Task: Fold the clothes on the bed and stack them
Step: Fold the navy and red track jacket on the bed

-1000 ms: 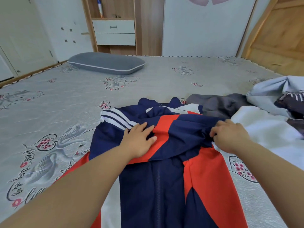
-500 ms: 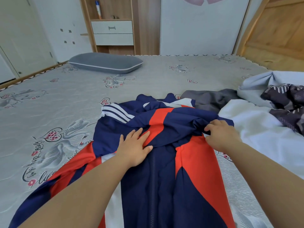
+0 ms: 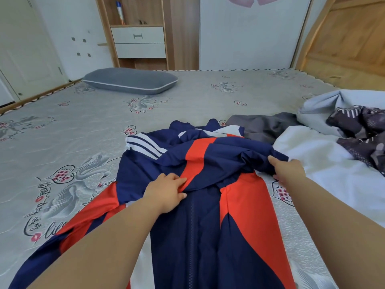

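A navy, red and white track jacket (image 3: 208, 226) lies front-up on the bed (image 3: 62, 142), its zipper running toward me. One sleeve is folded across the chest. My left hand (image 3: 166, 191) rests on the jacket at the lower edge of that folded sleeve, thumb tucked at the fabric's edge. My right hand (image 3: 288, 167) grips the bunched navy fabric at the jacket's right shoulder. A grey garment (image 3: 260, 126), a white garment (image 3: 325, 161) and a dark patterned garment (image 3: 362, 130) lie in a heap to the right.
A grey pillow (image 3: 129, 80) lies at the far left of the bed. A light blue cloth (image 3: 325, 105) sits behind the heap. Beyond the bed stand a wooden cabinet with drawers (image 3: 138, 41) and a wooden door (image 3: 350, 36).
My left hand slid toward me, down to the sleeve's lower edge. My right hand shifted slightly, still gripping the shoulder fabric. The view drew back, showing more of the jacket's left sleeve.
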